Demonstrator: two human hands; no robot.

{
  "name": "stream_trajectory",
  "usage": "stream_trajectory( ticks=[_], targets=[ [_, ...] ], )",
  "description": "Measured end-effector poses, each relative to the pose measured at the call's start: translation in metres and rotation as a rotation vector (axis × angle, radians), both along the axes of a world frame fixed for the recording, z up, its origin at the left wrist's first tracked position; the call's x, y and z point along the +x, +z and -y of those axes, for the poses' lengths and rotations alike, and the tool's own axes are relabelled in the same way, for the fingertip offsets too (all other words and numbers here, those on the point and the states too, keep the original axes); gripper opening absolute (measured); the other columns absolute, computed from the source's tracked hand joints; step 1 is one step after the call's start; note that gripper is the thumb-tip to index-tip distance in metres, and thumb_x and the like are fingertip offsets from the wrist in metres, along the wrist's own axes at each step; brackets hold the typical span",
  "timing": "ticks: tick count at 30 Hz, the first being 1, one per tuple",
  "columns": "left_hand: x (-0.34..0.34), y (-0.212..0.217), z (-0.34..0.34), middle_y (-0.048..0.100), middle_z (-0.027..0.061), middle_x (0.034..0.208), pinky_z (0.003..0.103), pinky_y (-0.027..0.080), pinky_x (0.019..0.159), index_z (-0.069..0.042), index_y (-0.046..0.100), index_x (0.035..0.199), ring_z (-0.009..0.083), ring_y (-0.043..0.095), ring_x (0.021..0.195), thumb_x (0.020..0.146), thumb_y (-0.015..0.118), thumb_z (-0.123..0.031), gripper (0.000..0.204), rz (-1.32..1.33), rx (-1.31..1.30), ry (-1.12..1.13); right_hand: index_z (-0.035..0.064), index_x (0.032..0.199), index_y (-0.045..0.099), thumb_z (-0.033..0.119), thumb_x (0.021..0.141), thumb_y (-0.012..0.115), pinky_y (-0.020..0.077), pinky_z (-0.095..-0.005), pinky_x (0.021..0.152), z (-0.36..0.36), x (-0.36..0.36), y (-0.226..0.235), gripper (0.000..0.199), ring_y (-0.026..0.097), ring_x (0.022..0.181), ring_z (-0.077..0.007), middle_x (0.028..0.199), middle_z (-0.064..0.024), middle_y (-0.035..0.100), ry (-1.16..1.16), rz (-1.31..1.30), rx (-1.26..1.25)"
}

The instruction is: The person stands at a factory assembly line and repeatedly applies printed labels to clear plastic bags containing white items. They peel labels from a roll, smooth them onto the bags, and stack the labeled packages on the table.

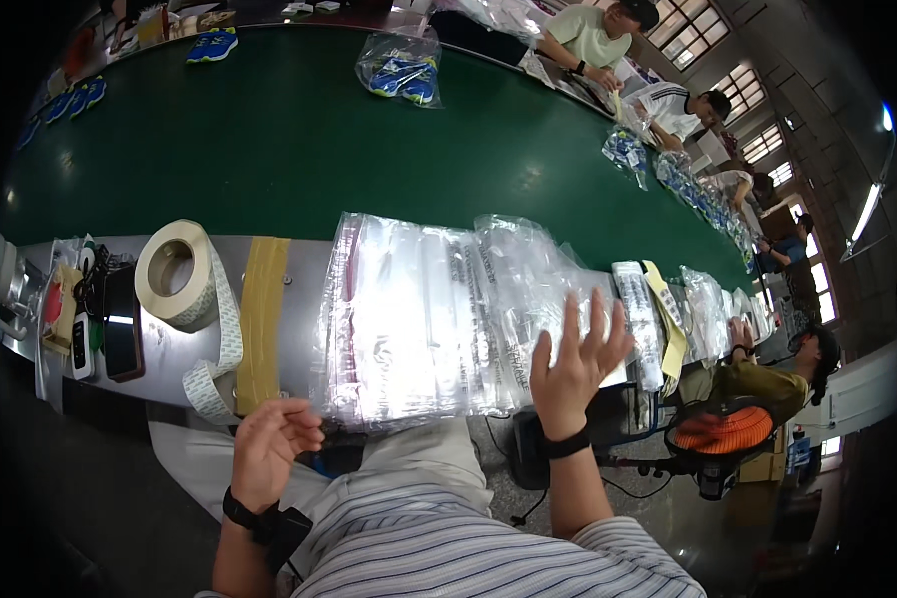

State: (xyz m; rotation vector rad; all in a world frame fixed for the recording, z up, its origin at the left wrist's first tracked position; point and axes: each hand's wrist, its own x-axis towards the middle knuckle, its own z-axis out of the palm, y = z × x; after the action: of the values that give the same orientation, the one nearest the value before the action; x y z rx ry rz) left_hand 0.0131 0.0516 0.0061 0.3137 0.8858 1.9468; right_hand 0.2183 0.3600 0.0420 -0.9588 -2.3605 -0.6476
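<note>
Transparent plastic bags [404, 319] lie flat on the metal desk [304, 274], directly in front of the torso, in two overlapping groups. Step in hand, as judged: handling of the bag stack, with no single bag visibly lifted clear. Drawing off one bag would call for a fingertip pinch on one film edge, with the other hand steadying the layers beneath; the thin, glossy film could cling and bring up more than one.

Position relative to the hands: the stack lies between them. The left hand [277, 444] is at its near left corner, fingers loosely curled, with nothing visibly gripped. The right hand [576, 374] is at the right-hand group, fingers spread and extended, gripping nothing visible. Whether either hand touches the film cannot be told.

Adjacent items: a yellow tape strip [261, 329] runs left of the stack; a label roll [197, 311] stands beyond it. Across the green work surface [269, 140] lie bagged blue shoes [404, 78].
</note>
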Motion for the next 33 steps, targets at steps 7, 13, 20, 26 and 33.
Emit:
stream_trajectory(
  ticks=[7, 13, 20, 26, 33],
  targets=[
    [0.013, -0.110, 0.120, 0.050, 0.0098, 0.125, 0.033, 0.048, 0.079, -0.006, 0.041, 0.133, 0.0179, 0.054, 0.103, 0.088, 0.066, -0.024, 0.054, -0.021, -0.804, 0.556, 0.0035, 0.122, 0.058, 0.029, 0.087, 0.066, 0.0346, -0.0542, 0.100, -0.017, -0.035, -0.009, 0.044, 0.047, 0.124, -0.0356, 0.132, -0.0194, 0.052, 0.066, 0.150, -0.485],
    [-0.038, -0.163, 0.069, 0.068, 0.0198, 0.108, 0.038, 0.050, 0.082, -0.002, 0.064, 0.114, 0.0302, 0.066, 0.101, 0.085, 0.065, -0.025, 0.037, -0.681, -0.901, 0.219, 0.0037, 0.116, 0.060, 0.010, 0.084, 0.068, 0.0378, -0.0466, 0.100, 0.063, -0.077, 0.006, 0.034, 0.049, 0.121, -0.0361, 0.128, -0.0159, 0.054, 0.737, -0.006, -0.653],
    [-0.003, -0.033, 0.054, 0.064, 0.0056, 0.104, 0.031, 0.055, 0.080, 0.000, 0.058, 0.115, 0.0131, 0.065, 0.092, 0.099, 0.054, -0.017, 0.024, 0.115, -0.293, 0.006, 0.0012, 0.109, 0.062, 0.015, 0.088, 0.066, 0.0516, -0.0364, 0.078, 0.140, -0.108, 0.002, 0.026, 0.065, 0.089, -0.0322, 0.101, -0.0149, 0.065, 1.048, 0.223, -1.528],
    [-0.003, 0.014, 0.028, 0.062, 0.0006, 0.078, 0.021, 0.043, 0.052, -0.003, 0.060, 0.098, 0.0045, 0.054, 0.060, 0.100, 0.053, -0.033, 0.031, -0.145, -0.436, 0.232, -0.0001, 0.100, 0.061, 0.015, 0.094, 0.060, 0.0473, -0.0310, 0.068, 0.150, -0.118, -0.001, 0.016, 0.058, 0.074, -0.0170, 0.084, -0.0104, 0.060, 1.019, 0.205, -1.934],
    [-0.020, 0.036, 0.016, 0.058, 0.0064, 0.074, 0.026, 0.040, 0.051, -0.001, 0.053, 0.083, 0.0122, 0.052, 0.058, 0.095, 0.061, -0.017, 0.021, -0.880, -0.725, 0.646, -0.0012, 0.101, 0.061, 0.009, 0.095, 0.056, 0.0475, -0.0297, 0.068, 0.139, -0.114, 0.002, 0.013, 0.059, 0.071, -0.0199, 0.083, -0.0103, 0.061, 0.918, 0.036, -1.656]
  ],
)
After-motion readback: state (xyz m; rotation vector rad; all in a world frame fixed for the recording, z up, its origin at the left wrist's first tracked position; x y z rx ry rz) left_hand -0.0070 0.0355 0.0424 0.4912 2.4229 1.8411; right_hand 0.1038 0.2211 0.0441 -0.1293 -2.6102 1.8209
